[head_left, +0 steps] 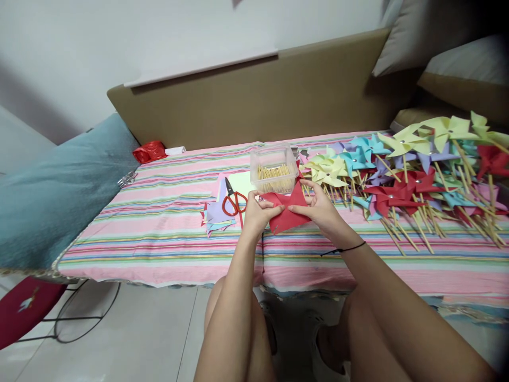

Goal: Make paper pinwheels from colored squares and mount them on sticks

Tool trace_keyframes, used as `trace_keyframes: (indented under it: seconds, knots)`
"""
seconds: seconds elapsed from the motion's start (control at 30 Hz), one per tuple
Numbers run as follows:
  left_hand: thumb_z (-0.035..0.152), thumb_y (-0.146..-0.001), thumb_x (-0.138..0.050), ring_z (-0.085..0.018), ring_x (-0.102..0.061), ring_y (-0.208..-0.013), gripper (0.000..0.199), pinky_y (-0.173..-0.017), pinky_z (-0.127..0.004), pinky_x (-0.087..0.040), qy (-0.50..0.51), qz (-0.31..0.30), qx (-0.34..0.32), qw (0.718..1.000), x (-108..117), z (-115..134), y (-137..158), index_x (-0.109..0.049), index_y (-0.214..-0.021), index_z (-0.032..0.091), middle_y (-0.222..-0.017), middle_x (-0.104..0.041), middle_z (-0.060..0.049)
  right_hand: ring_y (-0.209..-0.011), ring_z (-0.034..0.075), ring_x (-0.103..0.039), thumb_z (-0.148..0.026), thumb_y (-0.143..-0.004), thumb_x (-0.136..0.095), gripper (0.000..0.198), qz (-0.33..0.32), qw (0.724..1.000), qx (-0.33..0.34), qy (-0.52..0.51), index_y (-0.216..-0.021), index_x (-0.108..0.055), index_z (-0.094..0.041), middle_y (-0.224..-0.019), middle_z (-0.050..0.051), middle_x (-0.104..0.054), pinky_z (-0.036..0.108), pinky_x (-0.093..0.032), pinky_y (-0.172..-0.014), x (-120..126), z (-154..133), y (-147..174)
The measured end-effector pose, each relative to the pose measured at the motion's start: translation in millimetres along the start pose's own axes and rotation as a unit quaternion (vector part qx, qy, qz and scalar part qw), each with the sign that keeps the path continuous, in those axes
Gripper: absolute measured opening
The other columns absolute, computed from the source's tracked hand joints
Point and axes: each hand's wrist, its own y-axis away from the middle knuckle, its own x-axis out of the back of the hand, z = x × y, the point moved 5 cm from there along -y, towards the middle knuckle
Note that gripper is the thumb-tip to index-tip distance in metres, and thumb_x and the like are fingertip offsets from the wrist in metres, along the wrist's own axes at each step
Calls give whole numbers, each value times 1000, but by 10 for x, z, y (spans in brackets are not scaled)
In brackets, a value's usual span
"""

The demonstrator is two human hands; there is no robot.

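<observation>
Measured from the red paper [284, 220], a clear plastic box [260, 155] is set just beyond it at twelve o'clock, filled with pale sticks [274, 172], and its near right corner is partly covered by the paper and the right hand [323, 208]. At three o'clock the striped cloth [139, 228] is crowded with pinwheels [421, 183] in red, yellow, blue and purple, the closest of which are reached almost to the right fingers. At nine o'clock, coloured sheets [214, 213] are stacked under red-handled scissors [231, 190]; whether the handle is touched by the left hand [260, 212] cannot be told. Farther off, a shiny red bag [150, 152] is seen at ten o'clock, and a blue cushion [71, 196] at nine.

The red paper is held between the two hands above the cloth, with folds raised. Its nine o'clock edge is clamped by the left thumb and fingers, and its three o'clock side by the right. Both thumbs are laid on its middle, tips near each other, while the undersides are hidden
</observation>
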Motion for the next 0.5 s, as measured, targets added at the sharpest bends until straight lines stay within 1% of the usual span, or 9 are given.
trace_keyframes:
  seconds: [0.17, 0.27, 0.33, 0.4, 0.47, 0.5]
  knots:
    - [18, -50, -79, -8, -52, -51, 60, -57, -20, -42, -31, -8, -6, 999, 0, -27, -13, -36, -91, 22, -54, -53, 11, -68, 24, -71, -24, -50, -84, 85, -4, 1000, -11, 16, -122, -39, -25, -75, 1, -73, 38, -57, -64, 10, 26, -8]
    - [17, -48, -80, -8, -53, -52, 60, -58, -21, -42, -25, 23, -4, 999, 33, -57, -43, -36, -89, 22, -55, -52, 11, -69, 23, -71, -28, -53, -83, 82, -3, 1000, -10, 15, -123, -40, -24, -77, 2, -74, 39, -57, -68, 44, -2, -7]
    - [16, -47, -80, -9, -56, -55, 62, -60, -22, -44, -4, 71, -1, 997, 97, -76, -73, -38, -92, 21, -58, -53, 10, -79, 22, -71, -34, -61, -80, 76, 16, 1000, 10, 11, -125, -42, -25, -87, 4, -74, 39, -56, -76, 113, -77, 17]
    - [16, -48, -81, -10, -59, -59, 65, -63, -24, -47, 40, 122, 4, 992, 175, -94, -102, -39, -98, 20, -63, -56, 8, -94, 21, -68, -39, -70, -74, 66, 29, 999, 43, 8, -128, -44, -30, -105, 5, -72, 40, -54, -85, 187, -170, 65]
    - [16, -50, -80, -11, -60, -62, 64, -65, -26, -49, 89, 161, 5, 983, 239, -104, -125, -41, -101, 19, -68, -58, 5, -109, 21, -63, -38, -75, -70, 53, 20, 997, 68, 12, -124, -52, -36, -122, 3, -65, 39, -51, -92, 212, -222, 121]
    - [16, -51, -80, -11, -60, -63, 62, -66, -26, -49, 110, 175, 6, 978, 260, -105, -132, -43, -101, 18, -69, -59, 5, -115, 21, -59, -37, -75, -70, 46, 5, 997, 75, 17, -120, -57, -36, -127, 2, -62, 39, -50, -94, 195, -219, 146]
